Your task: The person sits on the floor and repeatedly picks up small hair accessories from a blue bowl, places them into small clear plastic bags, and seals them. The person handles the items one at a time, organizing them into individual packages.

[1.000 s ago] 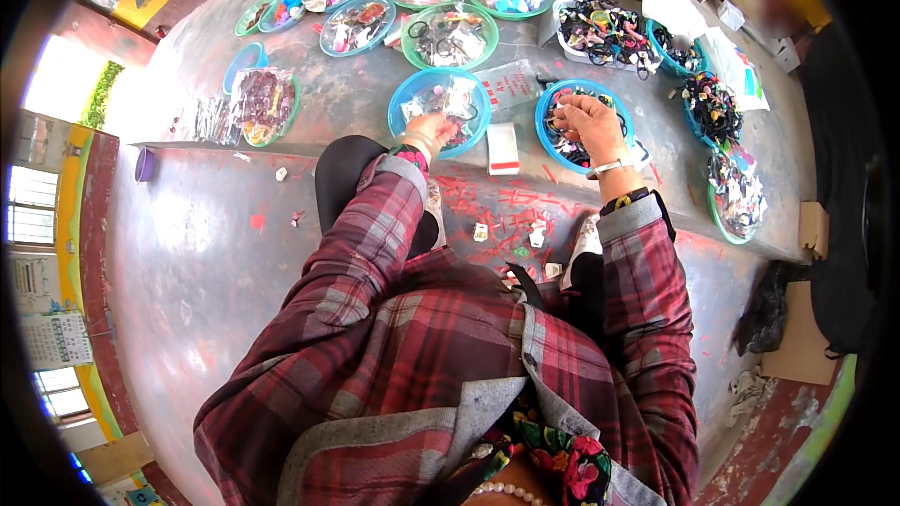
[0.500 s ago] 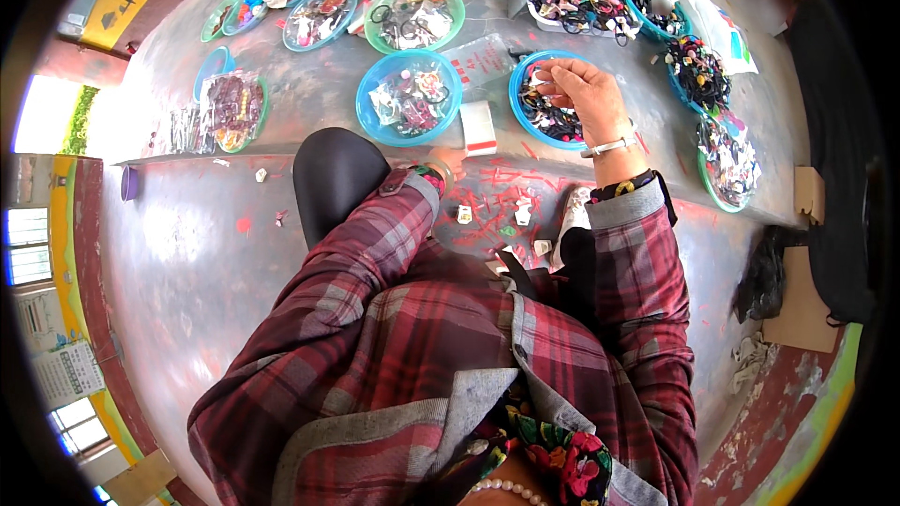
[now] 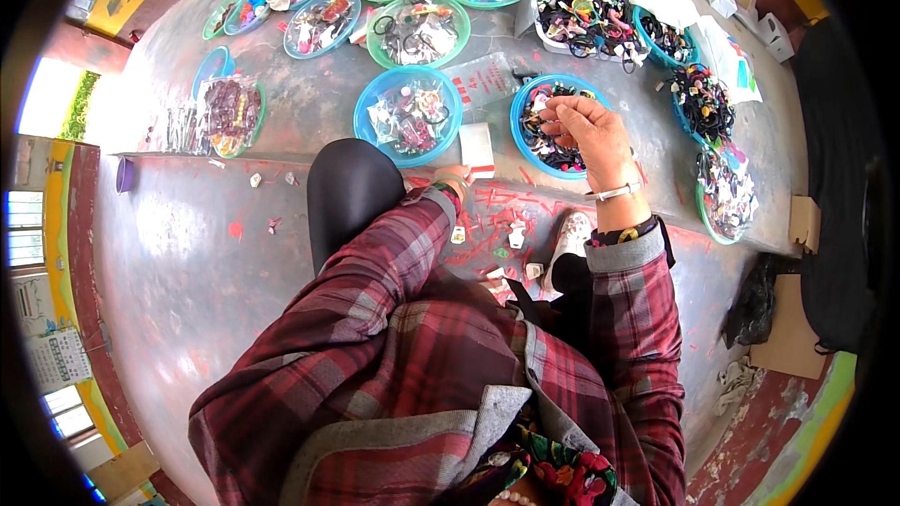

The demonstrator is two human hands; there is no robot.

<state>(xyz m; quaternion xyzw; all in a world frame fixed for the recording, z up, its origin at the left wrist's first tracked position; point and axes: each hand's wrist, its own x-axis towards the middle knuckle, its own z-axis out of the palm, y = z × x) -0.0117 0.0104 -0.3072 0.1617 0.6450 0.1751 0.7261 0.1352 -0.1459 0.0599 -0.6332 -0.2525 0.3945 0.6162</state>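
Note:
My right hand is raised over the near edge of a blue basin of dark hair ties with small coloured trims. Its thumb and fingertips are pinched together; whatever is between them is too small to make out. Low by the step edge, my left hand lies beside the lower end of a white box with a red end. Its fingers are mostly hidden by the sleeve and angle. Left of the box, another blue basin holds clear bags of hair accessories.
Several more basins stand around, including a green one behind and a white tub of dark bands. A clear printed bag lies between basins. Small white pieces and red scraps litter the lower floor. A black bag sits right.
The view has tilted slightly, so the basins sit lower in the picture. My right hand stays pinched over the basin, a little nearer me. The left hand stays by the white box.

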